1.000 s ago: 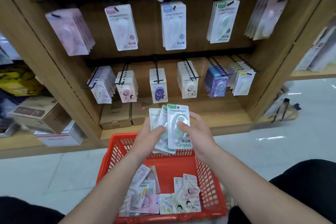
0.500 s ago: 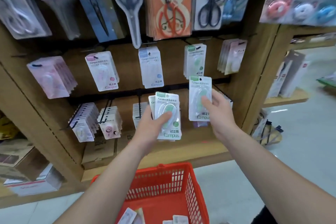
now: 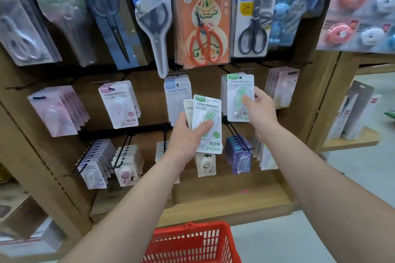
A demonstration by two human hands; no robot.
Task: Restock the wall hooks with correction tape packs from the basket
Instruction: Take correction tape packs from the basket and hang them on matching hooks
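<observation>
Closest in is the red plastic mesh basket. The bottom of the shot chops most of it off, so no idea what's inside. Both bare forearms reach up over it.

The left hand grips a fan of green-topped correction tape packs, thumb across the front blister and fingers curled behind. At least two packs, hard to count more. The fan blocks the top of a cream-coloured carded pack and part of the lower row.

The right hand pinches a single green-topped correction tape pack, thumb on the front and fingers wrapped round its right edge. It's upright, right against the matching hanging green packs in the middle row. Can't tell whether its hang hole is threaded on anything.

It's tight there: white-and-blue carded packs just left, pale pink carded packs just right. A black wire hook loaded with purple carded packs pokes out under that wrist. A plain wooden ledge runs below, with open floor to the right.

Furthest up is a row of scissors. The orange-handled scissors on an orange card hang in the middle, and a clear blister of dark-handled scissors dangles close over the white-and-blue packs. The far left is too blurry to read.
</observation>
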